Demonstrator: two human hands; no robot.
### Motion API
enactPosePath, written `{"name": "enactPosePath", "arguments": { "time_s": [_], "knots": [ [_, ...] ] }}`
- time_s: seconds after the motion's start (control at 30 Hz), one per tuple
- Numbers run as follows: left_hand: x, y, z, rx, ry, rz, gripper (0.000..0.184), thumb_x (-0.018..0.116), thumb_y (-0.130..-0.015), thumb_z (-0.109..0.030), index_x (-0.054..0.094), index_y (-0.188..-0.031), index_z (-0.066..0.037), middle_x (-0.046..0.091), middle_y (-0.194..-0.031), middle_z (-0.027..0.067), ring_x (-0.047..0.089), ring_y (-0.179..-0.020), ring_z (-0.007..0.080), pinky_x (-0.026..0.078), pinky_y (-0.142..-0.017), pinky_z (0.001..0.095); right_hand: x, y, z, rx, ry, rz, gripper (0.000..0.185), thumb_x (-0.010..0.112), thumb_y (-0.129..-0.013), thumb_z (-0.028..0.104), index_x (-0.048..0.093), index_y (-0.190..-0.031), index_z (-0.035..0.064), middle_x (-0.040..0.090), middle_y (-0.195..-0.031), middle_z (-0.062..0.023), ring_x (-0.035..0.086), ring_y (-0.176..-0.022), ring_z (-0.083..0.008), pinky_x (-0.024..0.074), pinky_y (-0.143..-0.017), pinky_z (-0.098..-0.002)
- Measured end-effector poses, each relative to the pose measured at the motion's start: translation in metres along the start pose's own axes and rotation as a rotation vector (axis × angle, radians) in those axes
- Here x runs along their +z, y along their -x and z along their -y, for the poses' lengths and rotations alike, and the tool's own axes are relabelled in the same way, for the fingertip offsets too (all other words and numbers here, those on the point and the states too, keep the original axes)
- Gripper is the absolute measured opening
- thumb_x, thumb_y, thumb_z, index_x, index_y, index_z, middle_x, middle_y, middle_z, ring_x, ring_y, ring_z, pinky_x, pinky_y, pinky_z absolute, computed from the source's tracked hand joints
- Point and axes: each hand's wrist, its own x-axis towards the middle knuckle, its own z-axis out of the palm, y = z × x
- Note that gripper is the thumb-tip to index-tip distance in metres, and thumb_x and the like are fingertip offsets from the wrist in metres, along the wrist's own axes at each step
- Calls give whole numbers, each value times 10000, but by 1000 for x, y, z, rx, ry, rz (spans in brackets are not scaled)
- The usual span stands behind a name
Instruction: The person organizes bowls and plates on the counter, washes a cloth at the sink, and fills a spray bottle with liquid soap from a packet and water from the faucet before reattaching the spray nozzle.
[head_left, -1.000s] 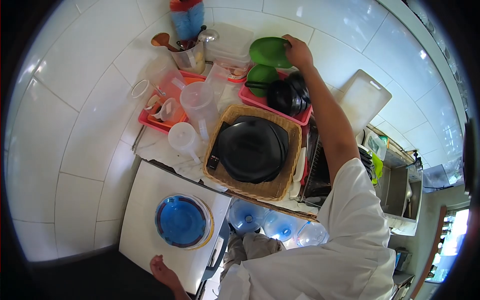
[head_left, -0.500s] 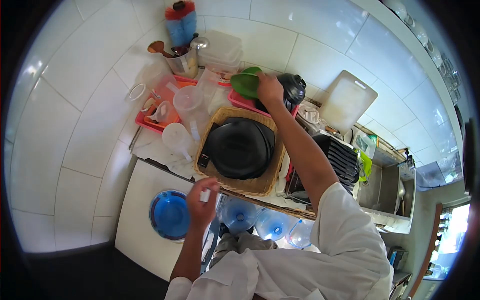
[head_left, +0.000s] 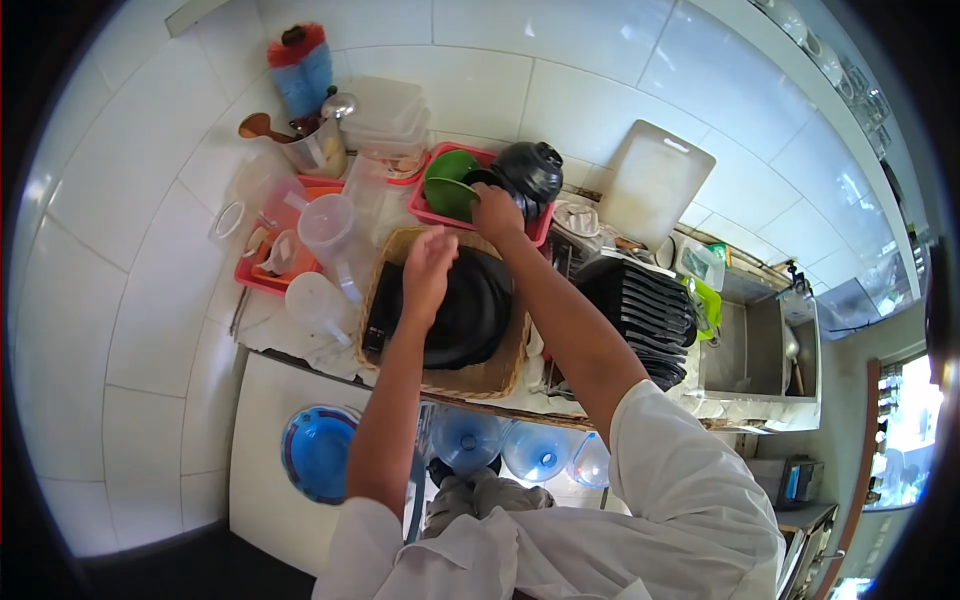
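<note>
Right hand (head_left: 497, 213): curled at rim of round green plastic bowl (head_left: 448, 198), hold partly hidden, cannot tell | in/just above pink rectangular plastic tray (head_left: 543, 228) | left hand (head_left: 428, 268): half-open, seemingly empty | handling: steady rim, clear of glossy black bowls (head_left: 530, 170).

Right hand (head_left: 497, 213) holds green bowl (head_left: 448, 198); left hand (head_left: 430, 277) above black plates (head_left: 472, 320).

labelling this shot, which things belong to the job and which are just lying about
Seemingly with the job: green round plastic dish at the right hand; pink plastic basket; perhaps brown wicker basket near the left hand.

Lying about: white rectangular cutting board; round blue bowl; red-and-blue fluffy duster.
</note>
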Motion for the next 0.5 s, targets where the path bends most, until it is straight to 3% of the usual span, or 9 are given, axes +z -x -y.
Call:
{"name": "enactPosePath", "arguments": {
  "time_s": [0.07, 0.1, 0.17, 0.23, 0.27, 0.33, 0.37, 0.4, 0.5],
  "knots": [
    [19, -51, 13, -50, 49, -50, 655, 695, -947, -413, 434, -1410, -31, 590, -1236, 102, 588, -1085, 157, 479, -916, 320, -8, -2, -9, -55, -74, -2, 271, 645, -877, 179, 619, -1134, 97, 662, -1061, -184, 655, -1014, -382, 544, -887, -500],
    [28, -73, 17, -46, 58, -46, 655, 695, -947, -413, 434, -1410, -31, 590, -1236, 102, 588, -1085, 157, 479, -916, 320, -13, -1, -14, -108, -173, -28, 334, 682, -857, 217, 625, -1159, 86, 660, -1076, -187, 653, -1015, -385, 535, -908, -490],
    [45, -104, 21, -261, 84, -180, 876, 773, -863, -486, 374, -1431, 49, 586, -1297, 142, 555, -1178, 215, 447, -984, 347, -27, -3, -24, -166, -264, -54, 401, 719, -836, 254, 631, -1184, 74, 659, -1090, -191, 652, -1015, -388, 526, -929, -481],
    [67, -109, 24, -164, 37, -225, 962, 786, -825, -533, 357, -1445, 65, 563, -1342, 164, 542, -1223, 251, 430, -1022, 367, -53, -5, -32, 20, -326, -247, 599, 792, -782, 343, 586, -1268, 59, 636, -1172, -216, 617, -1098, -411, 513, -951, -477],
    [77, -112, 24, -66, -20, -272, 1047, 799, -787, -580, 340, -1458, 81, 540, -1387, 187, 528, -1269, 287, 414, -1060, 386, -64, -7, -36, 17, -323, -246, 599, 792, -782, 343, 586, -1268, 59, 636, -1172, -216, 617, -1098, -411, 513, -951, -477],
    [88, -133, 49, -105, -125, -396, 1088, 799, -772, -584, 316, -1475, 91, 488, -1441, 243, 497, -1324, 347, 398, -1098, 418, -73, -24, -54, 92, -61, -423, 813, 825, -740, 458, 512, -1373, 55, 569, -1294, -245, 563, -1185, -439, 498, -973, -503],
    [91, -140, 56, -106, -235, -424, 1080, 801, -773, -567, 314, -1478, 91, 463, -1458, 265, 465, -1354, 370, 393, -1108, 433, -69, -36, -63, 131, 8, -377, 1033, 846, -639, 613, 448, -1454, 119, 465, -1395, -281, 516, -1229, -489, 484, -992, -541],
    [93, -144, 61, -108, -347, -449, 1073, 803, -774, -549, 313, -1480, 92, 438, -1475, 286, 433, -1385, 393, 388, -1118, 448, -65, -45, -69, 127, 6, -377, 1033, 846, -639, 613, 448, -1454, 119, 465, -1395, -281, 516, -1229, -489, 484, -992, -541],
    [96, -150, 68, -117, -401, -338, 1100, 801, -771, -541, 258, -1508, 69, 326, -1524, 339, 394, -1395, 446, 404, -1104, 465, -54, -63, -82, 87, 233, -62, 1149, 836, -560, 710, 420, -1491, 180, 379, -1455, -289, 495, -1242, -529, 479, -1011, -552]
  ]
}}
